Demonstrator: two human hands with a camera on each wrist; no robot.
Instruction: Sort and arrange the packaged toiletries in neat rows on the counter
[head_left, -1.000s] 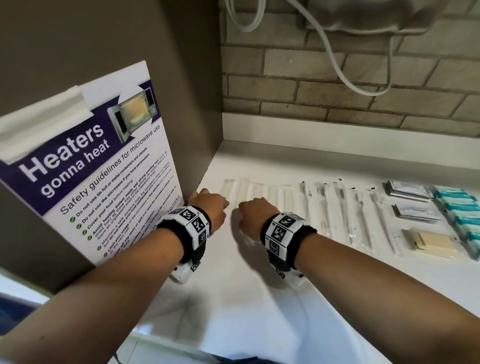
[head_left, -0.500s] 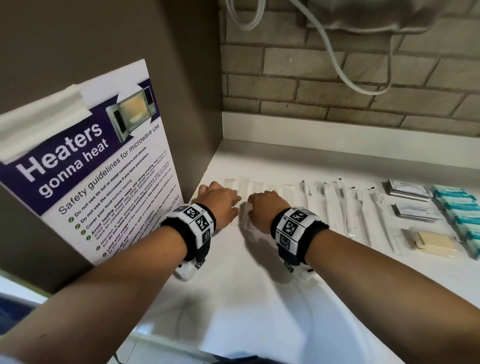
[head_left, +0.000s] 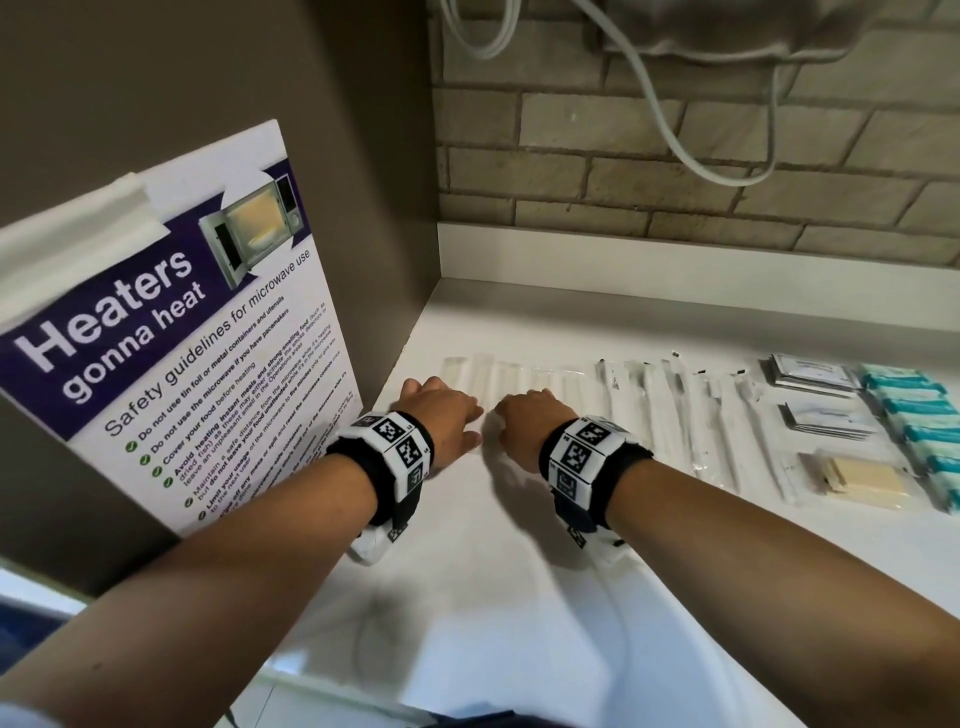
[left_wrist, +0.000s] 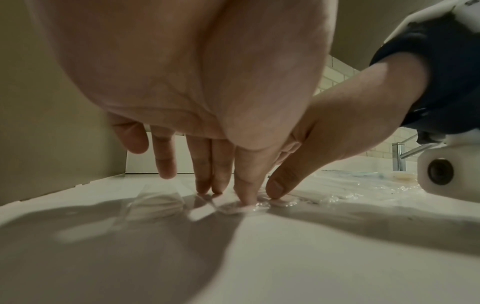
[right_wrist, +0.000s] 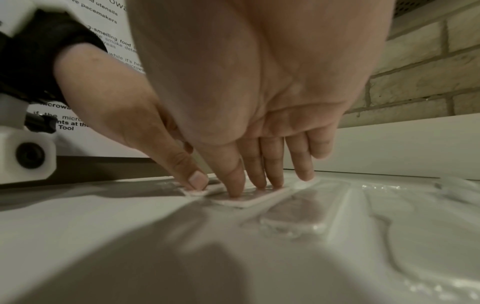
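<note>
Clear-wrapped flat white packets (head_left: 519, 375) lie side by side at the left end of the white counter (head_left: 509, 561). My left hand (head_left: 441, 418) and right hand (head_left: 524, 423) sit close together on their near ends. In the left wrist view my straight left fingers (left_wrist: 221, 181) press their tips on a packet (left_wrist: 233, 208). The right wrist view shows my right fingers (right_wrist: 255, 174) pressing a flat white packet (right_wrist: 249, 201), with the left thumb (right_wrist: 193, 178) beside them. Neither hand grips anything.
Right of the packets lie wrapped toothbrushes (head_left: 675, 415), stacked sachets (head_left: 810, 371), teal packets (head_left: 914, 415) and a beige bar in clear wrap (head_left: 857, 480). A microwave safety poster (head_left: 156, 338) hangs on the left wall. A brick wall (head_left: 623, 156) with a cable stands behind.
Both hands have slid a little right and forward onto the clear packets and now sit closer together. The rows to the right have not moved.
</note>
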